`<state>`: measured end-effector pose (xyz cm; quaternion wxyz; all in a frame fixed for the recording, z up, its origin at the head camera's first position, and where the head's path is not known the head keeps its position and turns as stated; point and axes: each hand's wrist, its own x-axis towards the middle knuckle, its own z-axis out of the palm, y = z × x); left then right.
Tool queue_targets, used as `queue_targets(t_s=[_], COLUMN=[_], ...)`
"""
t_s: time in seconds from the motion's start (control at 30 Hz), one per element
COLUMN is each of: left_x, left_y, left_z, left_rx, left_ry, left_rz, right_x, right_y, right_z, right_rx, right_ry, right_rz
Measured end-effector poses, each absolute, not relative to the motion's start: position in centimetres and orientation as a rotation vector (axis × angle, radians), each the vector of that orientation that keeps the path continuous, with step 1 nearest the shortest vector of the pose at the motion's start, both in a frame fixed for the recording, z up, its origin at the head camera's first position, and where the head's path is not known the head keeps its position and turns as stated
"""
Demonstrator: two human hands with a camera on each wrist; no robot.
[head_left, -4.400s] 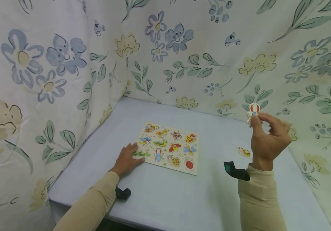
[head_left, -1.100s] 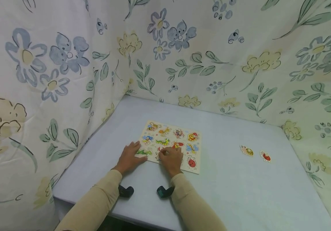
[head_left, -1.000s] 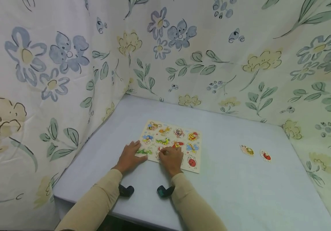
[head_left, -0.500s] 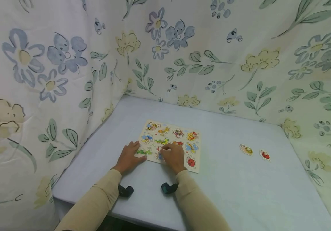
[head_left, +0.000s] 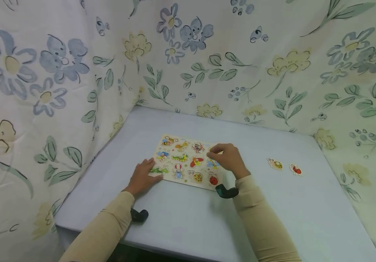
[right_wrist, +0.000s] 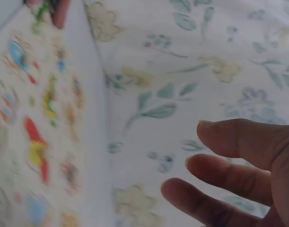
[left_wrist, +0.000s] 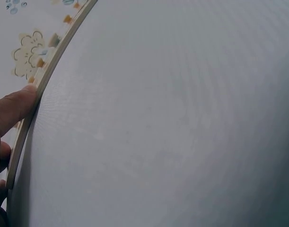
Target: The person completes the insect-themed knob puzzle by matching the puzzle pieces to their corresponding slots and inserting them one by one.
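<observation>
A wooden insect peg puzzle board [head_left: 188, 182] lies on the table, filled with colourful bug pictures. My left hand [head_left: 139, 178] rests on its left edge with the fingers spread, and in the left wrist view the thumb [left_wrist: 15, 106] lies against the board's edge. In the bottom row of the board sits the red-horned beetle piece [head_left: 178, 171]. Over the board's right side is my right hand [head_left: 228, 157], hiding the upper right pictures. The right wrist view shows its fingers [right_wrist: 229, 175] extended and apart, holding nothing.
To the right of the board, a snail piece [head_left: 274, 164] and a ladybug piece [head_left: 296, 169] lie loose on the white-covered table [head_left: 181, 218]. Floral curtains [head_left: 214, 83] enclose the back and sides. The table's front edge shows at the lower left.
My right hand held the beetle piece up at the right, brought it to the board and let go; it has now moved up and right. The left hand has stayed at the board.
</observation>
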<state>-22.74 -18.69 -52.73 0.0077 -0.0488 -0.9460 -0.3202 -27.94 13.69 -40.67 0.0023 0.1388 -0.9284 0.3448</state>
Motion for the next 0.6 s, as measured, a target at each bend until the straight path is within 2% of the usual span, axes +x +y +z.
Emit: queue_targets(t_s=[0.23,0.6], left_x=[-22.8,-23.0], left_y=[-18.8,-18.8], left_z=[-52.9,-53.4], left_rx=[-0.149,-0.137], left_ry=[-2.959,-2.95], left_rz=[-1.01,-1.002], right_x=[-27.3,-26.7], right_y=[18.9,25.0], right_z=[-36.1,-34.9], right_rx=[0.426,0.288], right_ry=[-2.728,-1.799], right_rz=[1.037,1.074])
